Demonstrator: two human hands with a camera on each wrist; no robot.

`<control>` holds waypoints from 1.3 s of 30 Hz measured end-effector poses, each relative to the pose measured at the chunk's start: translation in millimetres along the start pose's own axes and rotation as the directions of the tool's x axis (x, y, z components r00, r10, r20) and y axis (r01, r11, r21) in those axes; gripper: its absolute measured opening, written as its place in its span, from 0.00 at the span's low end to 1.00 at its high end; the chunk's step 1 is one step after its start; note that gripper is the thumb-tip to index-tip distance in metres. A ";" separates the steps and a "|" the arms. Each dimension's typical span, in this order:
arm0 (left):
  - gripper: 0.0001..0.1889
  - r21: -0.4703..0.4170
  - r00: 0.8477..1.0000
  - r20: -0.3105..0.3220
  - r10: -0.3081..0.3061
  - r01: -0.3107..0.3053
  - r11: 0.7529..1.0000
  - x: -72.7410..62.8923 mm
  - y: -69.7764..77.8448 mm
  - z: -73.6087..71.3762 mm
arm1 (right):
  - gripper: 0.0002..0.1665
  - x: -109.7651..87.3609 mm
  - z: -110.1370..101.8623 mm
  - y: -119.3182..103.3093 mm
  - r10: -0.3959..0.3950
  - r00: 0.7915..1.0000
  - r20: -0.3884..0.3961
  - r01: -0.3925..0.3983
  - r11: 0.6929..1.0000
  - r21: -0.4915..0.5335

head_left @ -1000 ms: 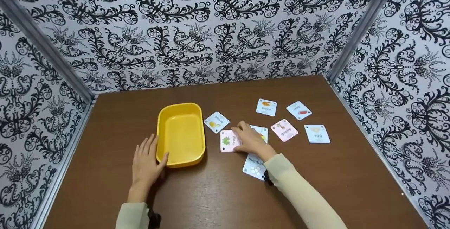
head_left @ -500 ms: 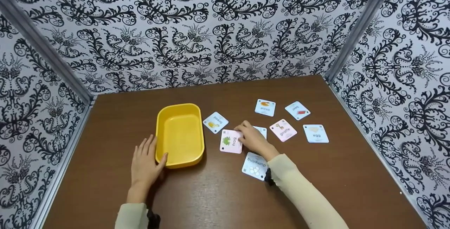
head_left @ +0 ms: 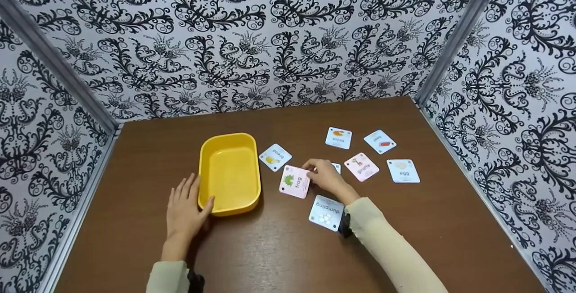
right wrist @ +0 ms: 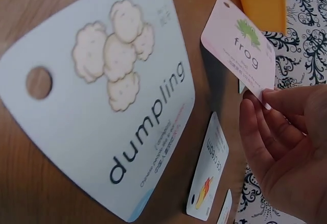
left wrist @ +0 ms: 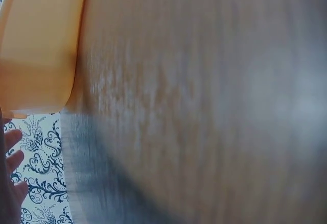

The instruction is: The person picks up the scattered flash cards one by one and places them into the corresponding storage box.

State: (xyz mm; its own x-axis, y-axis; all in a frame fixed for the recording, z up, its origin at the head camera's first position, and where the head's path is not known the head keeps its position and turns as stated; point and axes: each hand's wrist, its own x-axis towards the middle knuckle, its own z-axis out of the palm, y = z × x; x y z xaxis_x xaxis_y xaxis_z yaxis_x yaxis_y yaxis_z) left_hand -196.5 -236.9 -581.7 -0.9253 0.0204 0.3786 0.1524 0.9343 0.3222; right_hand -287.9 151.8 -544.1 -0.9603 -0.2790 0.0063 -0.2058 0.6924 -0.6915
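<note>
My right hand (head_left: 327, 176) pinches the pink frog card (head_left: 294, 181) by its edge; in the right wrist view the frog card (right wrist: 242, 43) is lifted off the table, thumb on top. Below that hand lies the dumpling card (head_left: 326, 213), which fills much of the right wrist view. An ice cream card (right wrist: 208, 168) lies flat under the hand, mostly covered in the head view. My left hand (head_left: 184, 212) rests against the near left side of the yellow tray (head_left: 258, 180), fingers straight and thumb over its rim.
The bread card (head_left: 275, 157) lies just right of the tray. Farther right are the pizza card (head_left: 338, 138), the beef card (head_left: 380, 141), the giraffe card (head_left: 361, 167) and the egg card (head_left: 403, 171). Patterned walls border the brown table (head_left: 270, 257) at the back and sides.
My right hand has taken the frog card by its right edge and raised it off the table, tilting it slightly. The left hand stays at the tray.
</note>
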 end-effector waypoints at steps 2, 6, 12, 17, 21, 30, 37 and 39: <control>0.38 -0.001 1.000 -0.003 0.000 0.000 1.000 -0.3 0.4 -0.1 | 0.11 0.1 -1.5 -1.5 0.010 1.000 -0.006 -0.010 0.999 0.053; 0.38 -0.002 1.000 -0.011 -0.006 0.006 1.000 -0.9 1.0 -0.1 | 0.11 1.4 -4.5 -6.0 0.037 0.999 -0.029 -0.033 0.991 0.132; 0.38 -0.005 1.000 -0.024 -0.002 0.002 1.000 -0.9 1.1 0.7 | 0.11 4.0 -6.9 -14.0 0.059 0.997 -0.055 -0.047 0.978 0.204; 0.37 -0.005 1.000 -0.032 0.001 -0.001 1.000 -1.0 0.4 1.5 | 0.11 5.8 -8.1 -23.8 0.025 0.998 -0.064 -0.010 0.976 0.220; 0.37 -0.009 1.000 -0.031 -0.003 0.002 1.000 -0.9 0.1 1.7 | 0.11 7.6 -8.7 -34.5 0.011 0.998 -0.061 0.005 0.969 0.248; 0.37 -0.011 1.000 -0.017 -0.008 0.008 1.000 -0.3 -0.5 0.9 | 0.12 12.8 -7.0 -58.2 0.019 0.999 -0.050 -0.004 0.958 0.288; 0.37 -0.002 1.000 -0.022 -0.010 0.009 1.000 -0.6 0.3 1.7 | 0.12 16.8 -4.0 -70.8 0.000 0.998 -0.058 0.018 0.953 0.303; 0.37 0.001 1.000 -0.021 -0.012 0.012 1.000 -0.8 0.9 1.7 | 0.12 17.7 -2.9 -73.9 -0.002 0.998 -0.059 0.020 0.949 0.315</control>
State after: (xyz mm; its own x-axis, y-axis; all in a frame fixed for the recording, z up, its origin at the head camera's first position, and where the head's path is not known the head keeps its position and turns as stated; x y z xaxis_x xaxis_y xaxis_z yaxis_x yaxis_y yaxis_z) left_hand -196.2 -235.5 -583.1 -0.9195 0.0016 0.3930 0.1409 0.9348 0.3259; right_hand -290.3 97.7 -490.8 -0.9694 -0.2404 0.0503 -0.1555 0.4421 -0.8834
